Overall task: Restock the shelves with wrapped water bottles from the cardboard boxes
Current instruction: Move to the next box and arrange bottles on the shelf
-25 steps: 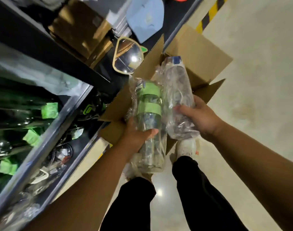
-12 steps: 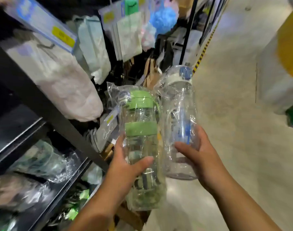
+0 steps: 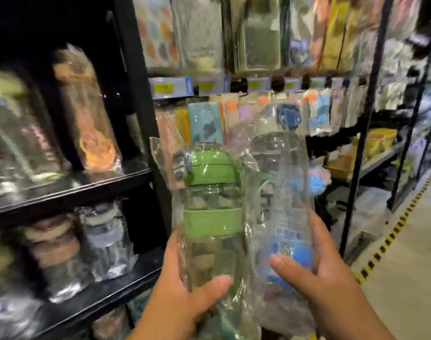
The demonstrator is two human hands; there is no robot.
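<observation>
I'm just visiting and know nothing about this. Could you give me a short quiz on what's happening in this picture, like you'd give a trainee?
1. The left hand grips a wrapped bottle with a lid of which colour? A red, B green, C yellow.
2. True or false: the right hand is empty.
3. Fill in: both held bottles are wrapped in clear ____.
Key: 1 B. 2 false, it grips the blue-capped bottle. 3 plastic.
</observation>
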